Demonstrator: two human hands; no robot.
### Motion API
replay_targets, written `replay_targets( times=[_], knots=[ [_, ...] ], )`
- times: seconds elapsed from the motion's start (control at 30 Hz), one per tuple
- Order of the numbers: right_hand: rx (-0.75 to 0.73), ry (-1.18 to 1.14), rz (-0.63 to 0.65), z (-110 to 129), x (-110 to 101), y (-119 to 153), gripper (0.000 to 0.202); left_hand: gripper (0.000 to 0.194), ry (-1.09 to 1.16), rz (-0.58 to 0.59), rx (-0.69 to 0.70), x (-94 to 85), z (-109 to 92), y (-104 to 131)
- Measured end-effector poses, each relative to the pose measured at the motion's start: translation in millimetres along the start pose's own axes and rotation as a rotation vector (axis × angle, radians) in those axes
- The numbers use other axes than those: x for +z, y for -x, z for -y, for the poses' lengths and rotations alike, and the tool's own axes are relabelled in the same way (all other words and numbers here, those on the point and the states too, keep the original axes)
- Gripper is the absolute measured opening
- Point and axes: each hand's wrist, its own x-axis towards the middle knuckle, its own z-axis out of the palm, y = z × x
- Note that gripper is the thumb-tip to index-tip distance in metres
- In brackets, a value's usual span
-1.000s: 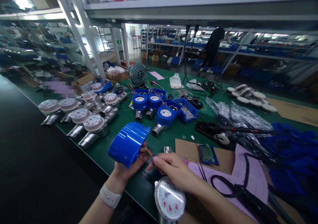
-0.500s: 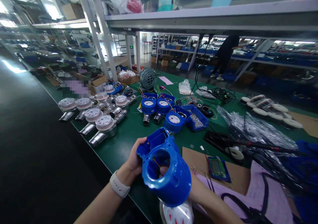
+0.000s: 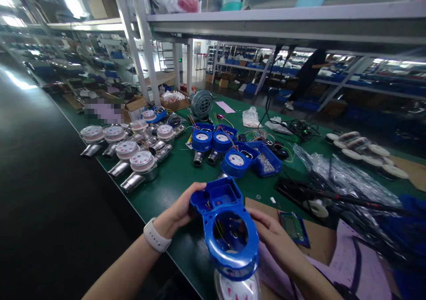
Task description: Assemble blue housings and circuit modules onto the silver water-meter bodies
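Note:
My left hand (image 3: 183,207), a white watch band on its wrist, grips the upper left of a blue plastic meter housing (image 3: 213,242). The housing has a round opening and a box-shaped compartment at its far end. Thin yellow and red wires show inside both. My right hand (image 3: 271,231) is at the housing's right side, fingers against its edge; some fingertips are hidden. Directly beneath the housing, a round water meter (image 3: 238,287) with red marks on its dial is partly covered.
Several silver meters (image 3: 143,161) stand left on the green bench (image 3: 173,175). Assembled blue meters (image 3: 235,160) are beyond my hands, beside a blue screw bin (image 3: 266,162). A display board (image 3: 294,229) lies right on cardboard, near pink paper (image 3: 359,264) and plastic bags (image 3: 346,180). A person (image 3: 309,71) stands far back.
My right hand has come out from inside the blue housing to its right side. The housing has tipped, so its compartment and round opening face me more. Wires now reach into the compartment.

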Motion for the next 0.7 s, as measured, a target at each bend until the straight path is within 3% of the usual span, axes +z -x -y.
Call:
replay_targets(
  times=[0.13,0.23,0.3,0.43,0.57,0.7],
  knots=[
    [-0.013,-0.077,-0.098,9,-14,2,0.067,0.031,-0.264,0.151,0.029,14.2,-4,-9],
    [-0.034,-0.042,-0.091,14,-14,3,0.065,0.036,-0.417,0.238,0.044,26.0,-9,-12],
    [-0.031,-0.064,-0.122,13,-13,6,0.059,0.042,-0.619,0.2,0.199,30.7,-11,-8],
    [-0.056,-0.109,-0.228,5,-12,15,0.059,0.044,-1.036,0.069,0.646,32.3,-9,15],
    [-0.087,-0.1,-0.235,4,-9,21,0.058,0.027,-1.33,0.103,0.751,36.4,-5,32],
    [-0.095,-0.087,-0.226,6,-8,23,0.062,0.017,-1.302,0.167,0.78,43.1,-1,32]
  ],
)
